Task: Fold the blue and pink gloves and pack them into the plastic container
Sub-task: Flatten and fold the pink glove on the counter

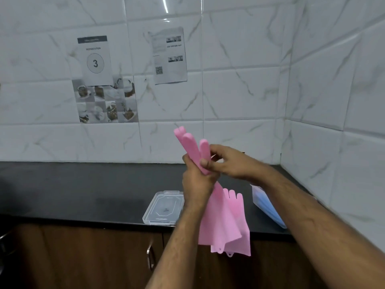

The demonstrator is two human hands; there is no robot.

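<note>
Both hands share the grip on the pink gloves (224, 217), raised above the counter (83, 188): your left hand (198, 182) is curled round the narrow middle of the upper glove, and your right hand (229, 161) pinches one of its finger stalks from the side. Held this way, the glove's fingers point up toward the tiled wall (239, 97) while the cuffs hang free below the counter edge, which probably lets you line up the pair before a fold. A second pink glove drapes behind the first, fingers up; what holds it is hidden behind your left wrist. On the counter, left of your hands, lies a clear plastic lid (162, 207), set aside so the box stays open. The plastic container (260, 201) sits to the right, mostly covered by your right forearm; something blue shows inside, likely the blue gloves (268, 207), though their folds cannot be made out. Two printed sheets (169, 57) on the wall are too blurred to read fully.
</note>
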